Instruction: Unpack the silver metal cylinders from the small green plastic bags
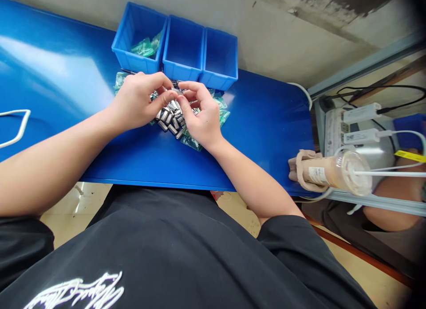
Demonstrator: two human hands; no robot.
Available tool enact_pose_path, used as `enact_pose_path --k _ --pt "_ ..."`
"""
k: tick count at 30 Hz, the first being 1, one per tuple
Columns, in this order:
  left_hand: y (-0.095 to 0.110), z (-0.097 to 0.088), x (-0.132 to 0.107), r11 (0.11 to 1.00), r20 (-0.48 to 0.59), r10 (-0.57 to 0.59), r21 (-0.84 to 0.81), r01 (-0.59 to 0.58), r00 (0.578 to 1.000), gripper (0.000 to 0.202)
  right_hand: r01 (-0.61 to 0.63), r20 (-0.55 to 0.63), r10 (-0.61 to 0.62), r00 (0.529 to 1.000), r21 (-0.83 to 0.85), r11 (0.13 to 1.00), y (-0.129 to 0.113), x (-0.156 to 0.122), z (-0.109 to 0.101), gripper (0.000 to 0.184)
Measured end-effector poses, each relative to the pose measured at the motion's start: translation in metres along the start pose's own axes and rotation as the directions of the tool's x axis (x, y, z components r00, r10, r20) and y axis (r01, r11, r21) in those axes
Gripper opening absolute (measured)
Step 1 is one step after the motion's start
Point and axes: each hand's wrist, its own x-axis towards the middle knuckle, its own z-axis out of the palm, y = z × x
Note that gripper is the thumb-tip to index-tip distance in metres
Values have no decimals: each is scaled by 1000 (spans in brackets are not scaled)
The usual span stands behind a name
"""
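My left hand (138,100) and my right hand (201,114) meet over a heap of small silver metal blocks (170,119) on the blue table (266,136). The fingertips of both hands pinch together round a small piece at about the middle of the heap; I cannot make out what it is. Greenish clear plastic bags (222,115) lie under and around the blocks. Three blue bins stand just behind the hands; the left bin (124,43) holds a few green bags (146,46).
The middle bin (183,47) and right bin (219,56) look bare inside. A drink cup with a straw (333,174) stands at the table's right edge. Power strips and cables (359,123) lie beyond it. A white cable loop (16,127) lies far left. Another person's arm (392,202) shows at right.
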Motion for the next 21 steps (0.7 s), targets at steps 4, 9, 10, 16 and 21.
enact_pose_path --k 4,9,10,16,21 --pt "-1 0 2 1000 1 25 11 -25 1000 71 2 32 -1 999 -25 1000 -3 -1 -1 65" --pt "1 0 1 1000 12 21 -19 -21 1000 75 42 41 -40 998 -59 997 -3 0 -4 62" --pt "3 -1 0 1000 11 19 -21 -19 1000 75 47 38 -45 998 -59 997 -2 1 -4 61" --pt "11 -3 -2 998 4 25 -56 -24 1000 65 59 15 -58 998 -30 998 8 3 -1 66" --pt "14 -5 -2 994 14 -4 -109 6 1000 60 0 23 0 1000 -10 1000 8 4 0 68"
